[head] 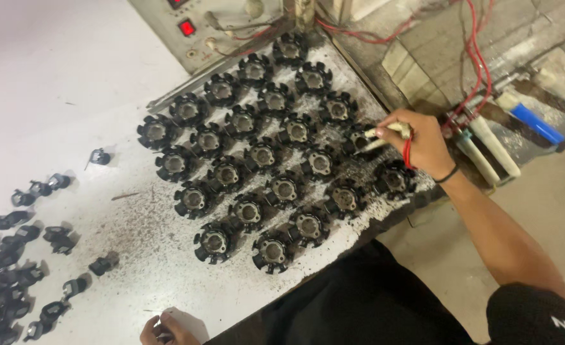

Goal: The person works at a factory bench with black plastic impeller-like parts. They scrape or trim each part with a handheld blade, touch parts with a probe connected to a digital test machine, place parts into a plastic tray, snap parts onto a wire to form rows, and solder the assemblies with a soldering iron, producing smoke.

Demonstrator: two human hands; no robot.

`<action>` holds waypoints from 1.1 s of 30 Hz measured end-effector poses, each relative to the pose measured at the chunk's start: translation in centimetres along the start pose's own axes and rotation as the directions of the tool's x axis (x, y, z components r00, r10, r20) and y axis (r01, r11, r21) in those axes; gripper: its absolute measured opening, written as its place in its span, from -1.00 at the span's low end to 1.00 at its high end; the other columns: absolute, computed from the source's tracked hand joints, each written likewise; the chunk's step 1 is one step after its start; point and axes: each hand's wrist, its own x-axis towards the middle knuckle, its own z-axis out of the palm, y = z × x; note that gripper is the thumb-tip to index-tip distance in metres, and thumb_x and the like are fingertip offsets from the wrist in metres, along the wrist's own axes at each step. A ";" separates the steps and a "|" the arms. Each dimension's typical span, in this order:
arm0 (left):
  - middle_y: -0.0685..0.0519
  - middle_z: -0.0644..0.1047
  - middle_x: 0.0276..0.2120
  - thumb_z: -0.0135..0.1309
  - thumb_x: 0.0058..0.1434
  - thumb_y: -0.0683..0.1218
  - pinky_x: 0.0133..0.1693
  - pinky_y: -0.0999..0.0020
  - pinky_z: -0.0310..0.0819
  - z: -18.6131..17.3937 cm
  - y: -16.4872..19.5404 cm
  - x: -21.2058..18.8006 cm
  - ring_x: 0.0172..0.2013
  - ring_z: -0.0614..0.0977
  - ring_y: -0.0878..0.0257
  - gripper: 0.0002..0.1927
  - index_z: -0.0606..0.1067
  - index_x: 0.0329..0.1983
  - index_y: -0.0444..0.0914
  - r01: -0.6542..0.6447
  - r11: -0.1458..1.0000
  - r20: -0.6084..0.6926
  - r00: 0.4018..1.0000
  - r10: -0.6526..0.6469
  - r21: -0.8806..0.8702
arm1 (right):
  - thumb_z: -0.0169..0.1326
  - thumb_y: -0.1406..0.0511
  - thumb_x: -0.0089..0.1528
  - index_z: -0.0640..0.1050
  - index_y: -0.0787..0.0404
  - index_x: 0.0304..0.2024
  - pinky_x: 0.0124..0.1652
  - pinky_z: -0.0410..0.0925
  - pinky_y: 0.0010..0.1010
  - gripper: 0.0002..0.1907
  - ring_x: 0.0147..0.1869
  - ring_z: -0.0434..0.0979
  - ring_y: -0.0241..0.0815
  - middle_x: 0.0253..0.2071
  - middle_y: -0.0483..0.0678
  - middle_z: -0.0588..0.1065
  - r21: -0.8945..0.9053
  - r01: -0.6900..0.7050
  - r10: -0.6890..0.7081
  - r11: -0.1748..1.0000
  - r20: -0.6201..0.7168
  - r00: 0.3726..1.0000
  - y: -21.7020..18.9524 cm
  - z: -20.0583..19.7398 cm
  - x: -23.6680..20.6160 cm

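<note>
Left hand at the surface's near edge pinches a small pale piece; right hand grips a wired probe on a far-right-edge black stator; risk: slipping tip, snagging red lead

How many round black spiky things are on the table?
24 round black parts lie centre-frame in slanted rows: four rows of five, one left row of four. The right hand, holding a pale tool, overlaps one; none seems hidden.
</note>
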 end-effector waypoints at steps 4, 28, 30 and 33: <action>-0.17 0.54 -0.44 0.18 0.40 -0.13 -0.42 0.30 0.47 -0.6 1.8 0.2 -0.49 0.57 0.14 -0.71 0.50 0.00 -0.47 0.002 0.977 0.006 1.000 -0.003 0.215 | 0.25 0.26 0.27 0.62 0.24 -0.13 -0.18 0.38 -0.47 -0.80 -0.22 0.55 -0.30 -0.27 -0.04 0.63 0.045 -0.008 0.005 0.999 0.056 0.998 0.4 -0.1 -0.1; -0.20 0.55 -0.45 0.20 0.37 -0.14 -0.44 0.33 0.44 -0.1 1.0 0.6 -0.54 0.55 0.15 -0.72 0.51 -0.03 -0.49 0.004 0.973 0.017 1.000 -0.008 0.230 | 0.27 0.21 0.28 0.63 0.24 -0.13 -0.14 0.38 -0.41 -0.76 -0.19 0.59 -0.27 -0.28 -0.04 0.62 0.004 0.126 -0.126 0.992 0.088 0.988 1.1 2.8 8.9; -0.17 0.56 -0.45 0.19 0.36 -0.15 -0.42 0.34 0.47 -0.6 2.1 0.6 -0.54 0.56 0.18 -0.75 0.53 -0.08 -0.48 -0.052 0.980 0.003 0.999 0.052 0.194 | 0.26 0.21 0.28 0.63 0.24 -0.11 -0.12 0.38 -0.40 -0.76 -0.17 0.59 -0.25 -0.26 -0.03 0.62 0.014 0.157 -0.157 0.988 0.110 0.981 1.3 2.6 8.8; -0.18 0.57 -0.45 0.21 0.33 -0.16 -0.42 0.34 0.50 -1.7 4.3 0.5 -0.53 0.59 0.16 -0.77 0.55 -0.12 -0.47 -0.136 0.936 0.056 0.991 0.125 0.323 | 0.26 0.21 0.29 0.62 0.24 -0.10 -0.10 0.38 -0.39 -0.75 -0.14 0.60 -0.24 -0.24 -0.02 0.62 -0.002 0.172 -0.170 0.985 0.138 0.976 1.0 2.6 9.1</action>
